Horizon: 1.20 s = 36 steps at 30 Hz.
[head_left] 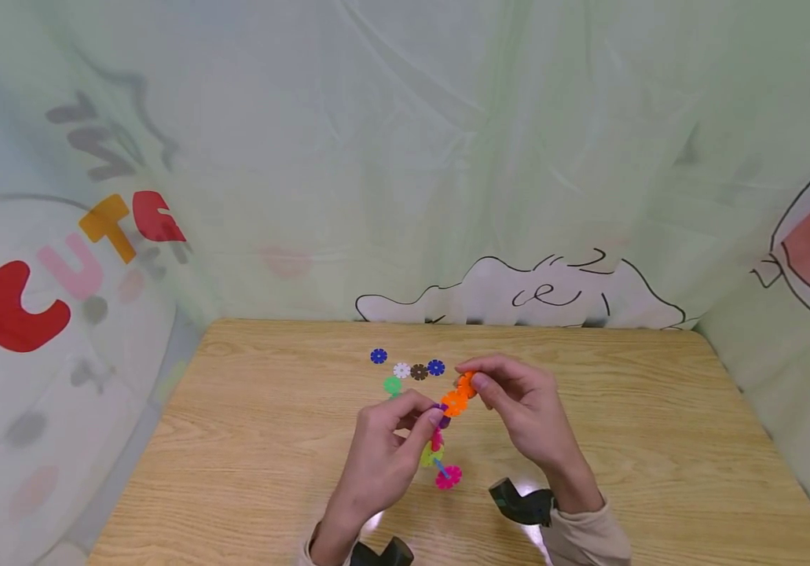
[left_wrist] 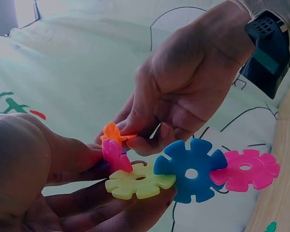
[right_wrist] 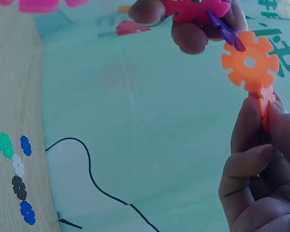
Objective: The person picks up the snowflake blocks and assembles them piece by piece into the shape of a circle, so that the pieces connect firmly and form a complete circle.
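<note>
Over the middle of the table (head_left: 659,440): a chain (head_left: 436,440) of slotted plastic discs, lifted between two hands.
Left hand (head_left: 390,448): thumb and finger pinch the purple disc (right_wrist: 224,33), I think so that this part of the chain keeps steady.
Right hand (head_left: 528,405): it pinches the end orange disc (right_wrist: 267,104), perhaps because from there the joints can be pressed or turned without covering them.
Orange joint: the inner orange disc (right_wrist: 263,67) sits between the end one and the purple; its slots seem to hold both at an angle.
Tail of chain: from the purple follow the middle pink disc (left_wrist: 117,155), the yellow disc (left_wrist: 140,186), the blue disc (left_wrist: 198,166) and the last pink disc (left_wrist: 246,166), which reaches toward the near edge.
Toward the far edge: green (head_left: 393,386), white (head_left: 401,369) and brown discs (head_left: 419,372) and a dark blue disc (head_left: 436,368) make a bent row; another dark blue disc (head_left: 379,356) lies apart, nearer the left edge.
Table top: it carries these loose discs directly, none of them inside anything.
</note>
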Motion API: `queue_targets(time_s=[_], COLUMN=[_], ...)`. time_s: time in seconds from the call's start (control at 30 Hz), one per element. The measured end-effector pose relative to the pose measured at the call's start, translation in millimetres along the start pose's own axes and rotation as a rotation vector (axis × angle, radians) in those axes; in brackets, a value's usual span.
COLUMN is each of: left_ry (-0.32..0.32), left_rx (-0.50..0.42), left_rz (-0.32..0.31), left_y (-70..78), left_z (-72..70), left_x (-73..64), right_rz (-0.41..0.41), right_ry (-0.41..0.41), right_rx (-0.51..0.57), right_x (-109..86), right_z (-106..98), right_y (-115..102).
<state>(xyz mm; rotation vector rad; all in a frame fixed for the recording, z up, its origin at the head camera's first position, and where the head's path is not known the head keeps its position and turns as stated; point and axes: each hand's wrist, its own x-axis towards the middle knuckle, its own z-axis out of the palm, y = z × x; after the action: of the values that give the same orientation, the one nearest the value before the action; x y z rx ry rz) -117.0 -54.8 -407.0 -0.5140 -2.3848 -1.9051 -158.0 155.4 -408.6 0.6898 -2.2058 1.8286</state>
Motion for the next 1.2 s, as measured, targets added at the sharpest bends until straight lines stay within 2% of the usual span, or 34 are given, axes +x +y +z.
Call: queue_targets(time_s=[0.3, 0.5, 0.57, 0.7, 0.8, 1.03, 1.2], left_ry=[0.000, 0.015, 0.033, 0.068, 0.083, 0.093, 0.118], left_rx=[0.037, 0.128, 0.173, 0.219, 0.224, 0.220, 0.212], left_rz=[0.058, 0.164, 0.189, 0.201, 0.210, 0.200, 0.242], left_y=[3.4, 4.3, 4.6, 6.3, 7.5, 8.1, 6.2], left_z=[2.9, 6.3, 7.5, 8.7, 8.6, 8.0, 7.7], left_x=[-0.6, -2.3, -2.9, -4.1, -4.8, -4.8, -4.7], right_rz=[-0.013, -0.007, -0.042, -0.166, -0.216, -0.113, -0.057], right_ry=[-0.032, 0.003, 0.054, 0.168, 0.177, 0.074, 0.043], right_rx=[0.100, 0.113, 0.087, 0.075, 0.127, 0.130, 0.149], right_x=[1.4, 0.5, 0.1, 0.7, 1.4, -0.4, -2.2], right_z=[4, 8, 11, 14, 12, 5, 0], right_y=[0, -2, -2, 0, 1, -3, -4])
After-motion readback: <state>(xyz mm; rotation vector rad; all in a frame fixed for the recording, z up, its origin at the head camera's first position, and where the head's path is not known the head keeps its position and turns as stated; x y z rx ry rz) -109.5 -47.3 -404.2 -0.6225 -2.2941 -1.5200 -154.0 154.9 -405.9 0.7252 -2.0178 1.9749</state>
